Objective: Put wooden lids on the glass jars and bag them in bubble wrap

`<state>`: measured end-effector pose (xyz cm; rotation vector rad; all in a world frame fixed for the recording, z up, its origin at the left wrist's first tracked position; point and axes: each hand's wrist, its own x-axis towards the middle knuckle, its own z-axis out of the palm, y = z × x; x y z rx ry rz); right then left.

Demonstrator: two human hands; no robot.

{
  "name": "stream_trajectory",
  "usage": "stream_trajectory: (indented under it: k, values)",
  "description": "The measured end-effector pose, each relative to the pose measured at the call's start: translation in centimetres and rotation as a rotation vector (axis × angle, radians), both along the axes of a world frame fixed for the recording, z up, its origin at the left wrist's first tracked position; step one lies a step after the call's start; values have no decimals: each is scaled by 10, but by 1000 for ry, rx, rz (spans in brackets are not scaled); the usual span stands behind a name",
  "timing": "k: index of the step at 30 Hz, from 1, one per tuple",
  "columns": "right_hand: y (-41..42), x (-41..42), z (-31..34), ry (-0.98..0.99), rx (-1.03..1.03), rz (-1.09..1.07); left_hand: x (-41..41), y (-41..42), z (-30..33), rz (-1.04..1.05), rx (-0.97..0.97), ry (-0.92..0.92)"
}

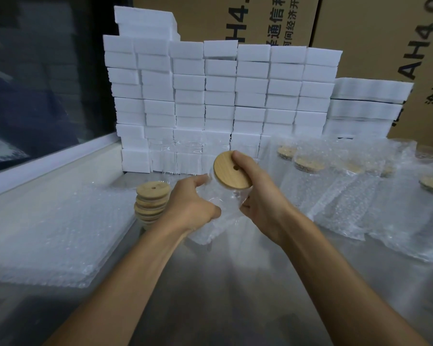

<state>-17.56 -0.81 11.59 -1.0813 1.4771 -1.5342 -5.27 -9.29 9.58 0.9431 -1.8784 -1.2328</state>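
Note:
A clear glass jar (229,196) with a round wooden lid (231,169) on top is held tilted above the metal table (235,283). My right hand (258,191) grips the jar's side, thumb near the lid's rim. My left hand (188,206) holds a bubble wrap bag (210,231) around the jar's lower part. A stack of wooden lids (151,204) stands just left of my left hand. Several bagged, lidded jars (310,168) lie at the right.
A flat pile of bubble wrap bags (53,236) lies at the left. White foam blocks (220,101) are stacked in a wall at the back, with empty glass jars (185,156) before them. Cardboard boxes (375,33) stand behind.

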Motion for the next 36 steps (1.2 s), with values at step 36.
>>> stream_trajectory:
  k: [36]
  values:
    - [6,16,10,504,-300,-409,27,7,54,50,73,597]
